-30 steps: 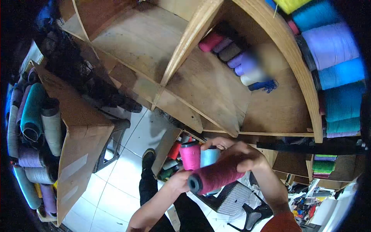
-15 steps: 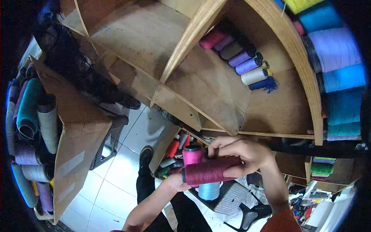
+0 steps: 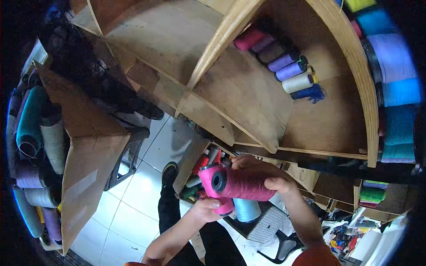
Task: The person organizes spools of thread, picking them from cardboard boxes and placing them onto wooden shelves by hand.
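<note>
My left hand (image 3: 207,210) is closed on the lower part of a bright pink thread spool (image 3: 209,181). In my right hand (image 3: 277,179) is a dark magenta thread spool (image 3: 248,186), lying sideways with its black core end facing left. The two spools overlap in view, the magenta one in front of the pink. Just below them a light blue thread spool (image 3: 246,210) shows in part; whether a hand supports it I cannot tell. Beneath the hands, an open box (image 3: 188,170) holds red, green and other coloured spools.
A wooden shelf unit (image 3: 230,88) fills the top, with a row of spools (image 3: 290,73) in one compartment. More spools (image 3: 392,57) line the right. At left, a cardboard box (image 3: 91,177) of spools stands on a dark stool (image 3: 128,159). White tiles (image 3: 137,195) cover the floor.
The magenta spool has turned so its core end faces me more and has shifted slightly right. My left hand has moved from its end to the pink spool, which now tilts.
</note>
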The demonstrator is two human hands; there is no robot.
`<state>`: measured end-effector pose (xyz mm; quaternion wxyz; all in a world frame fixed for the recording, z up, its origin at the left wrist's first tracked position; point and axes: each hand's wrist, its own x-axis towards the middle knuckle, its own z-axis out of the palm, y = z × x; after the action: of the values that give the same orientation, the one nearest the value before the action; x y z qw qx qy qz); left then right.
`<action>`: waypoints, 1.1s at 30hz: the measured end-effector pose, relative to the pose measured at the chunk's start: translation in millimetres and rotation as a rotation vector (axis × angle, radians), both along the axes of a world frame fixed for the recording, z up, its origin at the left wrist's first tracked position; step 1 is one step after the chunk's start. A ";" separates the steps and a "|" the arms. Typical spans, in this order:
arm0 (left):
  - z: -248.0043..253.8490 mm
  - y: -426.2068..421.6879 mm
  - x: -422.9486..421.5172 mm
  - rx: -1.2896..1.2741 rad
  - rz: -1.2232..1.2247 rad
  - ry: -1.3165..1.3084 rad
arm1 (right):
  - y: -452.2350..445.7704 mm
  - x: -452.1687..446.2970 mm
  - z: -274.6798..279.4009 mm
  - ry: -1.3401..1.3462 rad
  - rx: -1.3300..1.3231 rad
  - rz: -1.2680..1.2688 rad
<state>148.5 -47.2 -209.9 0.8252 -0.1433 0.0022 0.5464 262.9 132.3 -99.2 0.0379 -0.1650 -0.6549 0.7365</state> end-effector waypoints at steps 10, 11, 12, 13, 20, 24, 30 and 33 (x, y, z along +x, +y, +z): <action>-14.2 6.5 -16.2 0.051 0.183 -0.005 | 43.7 -23.4 -15.8 0.290 -0.440 -0.847; 1.2 13.6 -27.4 0.064 0.194 0.024 | 60.1 -32.4 -18.5 0.254 -0.430 -0.857; 9.5 17.7 -33.6 0.078 0.206 0.052 | 76.2 -46.6 -18.3 0.119 -0.213 -0.858; 6.3 16.4 -35.2 0.075 0.218 0.074 | 93.2 -63.8 -18.6 -0.013 0.007 -0.850; 3.4 10.7 -44.4 0.024 0.278 0.087 | 184.4 -146.1 -50.2 -0.540 0.929 -1.182; 1.0 9.4 -51.0 0.030 0.321 0.001 | 197.5 -160.9 -67.9 -0.556 0.853 -1.201; -7.2 6.0 -60.7 -0.003 0.351 0.066 | 200.6 -161.0 -80.2 -0.647 1.009 -1.129; -6.9 10.3 -64.0 0.007 0.365 0.105 | 187.3 -162.9 -64.4 -0.659 1.043 -1.086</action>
<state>84.5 -36.8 -216.8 0.7117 -0.1098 0.0173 0.6937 100.0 319.6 -163.6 0.2667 -0.6279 -0.7195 0.1301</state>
